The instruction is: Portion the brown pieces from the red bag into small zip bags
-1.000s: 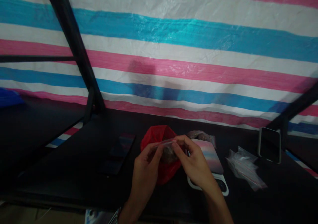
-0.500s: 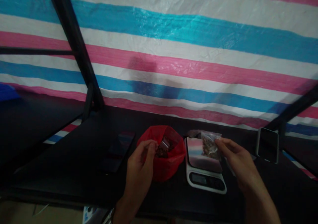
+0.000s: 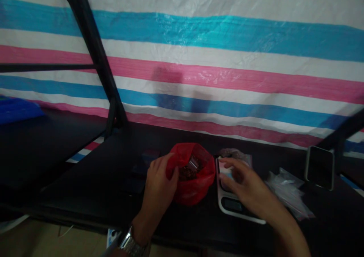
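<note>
A red plastic bag [image 3: 193, 190] stands with its mouth spread, and inside it lie brown dried bits and a small clear scoop-like piece [image 3: 193, 164]. My left hand [image 3: 162, 181] grips the bag's left rim between thumb and fingers. Right of the bag is a white kitchen scale [image 3: 241, 212] with a shiny metal top. Over that top hovers my right hand [image 3: 247, 185], thumb and forefinger apart with nothing visible between them; it hides much of the plate. Behind the scale lie filled clear zip bags [image 3: 234, 154], partly covered by my hand.
Flat clear zip bags [image 3: 287, 192] lie right of the scale. A phone-like device [image 3: 320, 167] leans at the far right, and a dark flat phone [image 3: 139, 173] lies left of the red bag. Black frame bars [image 3: 96, 55] rise before a striped sheet [image 3: 199, 52].
My right hand has let go of the filled zip bag, which now appears behind the scale, and has moved left over the plate. The flat bags have come into view. My left hand stays at the rim.
</note>
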